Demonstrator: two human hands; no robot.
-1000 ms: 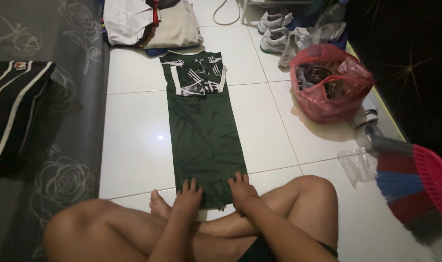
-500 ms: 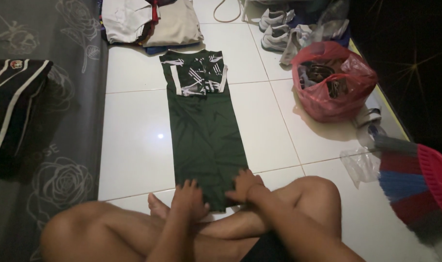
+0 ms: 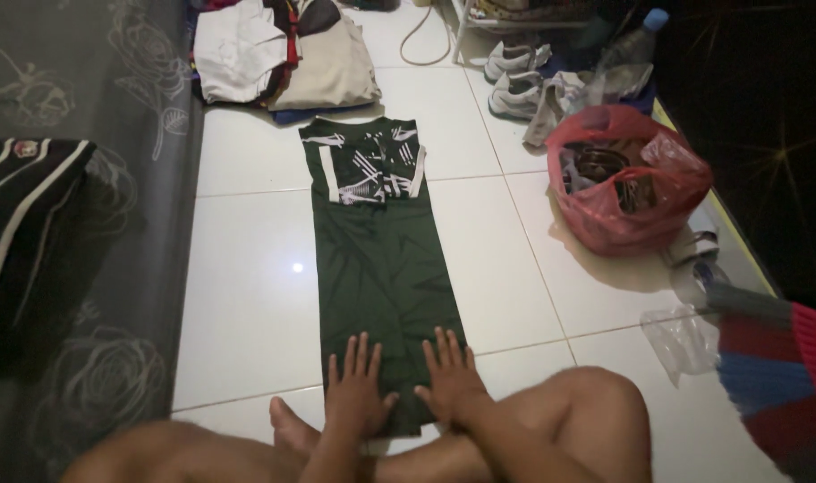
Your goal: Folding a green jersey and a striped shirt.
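Green shirt: long axis runs straight ahead from the fingertips, collar end far. Left hand and right hand lie flat on its near hem, fingers spread, gripping nothing

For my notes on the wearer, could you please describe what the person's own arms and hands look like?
Both hands are bare: the left hand and the right hand wear no gloves, and no rings show in this dim light. The forearms are uncovered, with no sleeves in view. No watch or wristband can be made out on either wrist.
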